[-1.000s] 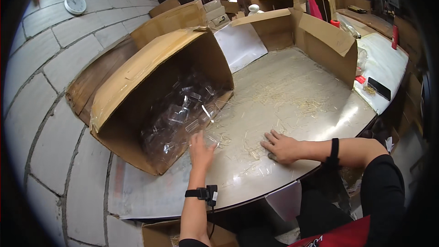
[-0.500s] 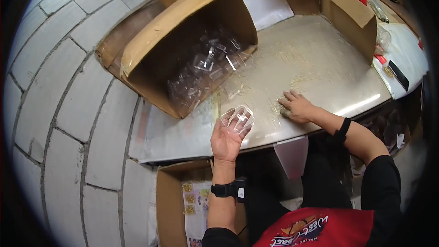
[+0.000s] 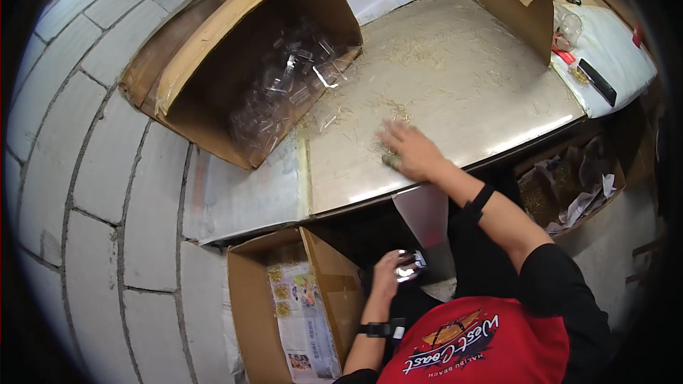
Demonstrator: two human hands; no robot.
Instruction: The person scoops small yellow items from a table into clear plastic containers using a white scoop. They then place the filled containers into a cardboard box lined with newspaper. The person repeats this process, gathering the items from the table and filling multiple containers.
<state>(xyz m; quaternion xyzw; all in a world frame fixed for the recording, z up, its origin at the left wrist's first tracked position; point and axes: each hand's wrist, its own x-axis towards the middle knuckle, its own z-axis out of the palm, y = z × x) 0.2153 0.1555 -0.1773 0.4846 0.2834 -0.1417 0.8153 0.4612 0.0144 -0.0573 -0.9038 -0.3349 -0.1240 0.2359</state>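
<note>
My left hand (image 3: 385,274) is closed on a small clear plastic box (image 3: 410,266), low in front of my body and below the table's front edge. Light glares off the box, so its inside cannot be made out. On the metal-topped table (image 3: 491,103) my right hand (image 3: 416,154) lies with fingers stretched out, slightly blurred. Under and around its fingertips are thin gold-coloured pin-like pieces (image 3: 395,109). More of these pieces are scattered toward the far side of the tabletop.
A tilted cardboard box (image 3: 238,28) on the left holds many clear plastic boxes (image 3: 284,85). Below the table stand an open carton (image 3: 260,313) lined with newspaper and another box (image 3: 562,188) with paper. A grey chute (image 3: 424,215) hangs from the front edge. Cardboard walls (image 3: 516,11) border the far right.
My left hand has drawn the clear plastic box down off the tabletop toward my body. My right hand has slid left across the table among the gold pieces. The view has shifted too.
</note>
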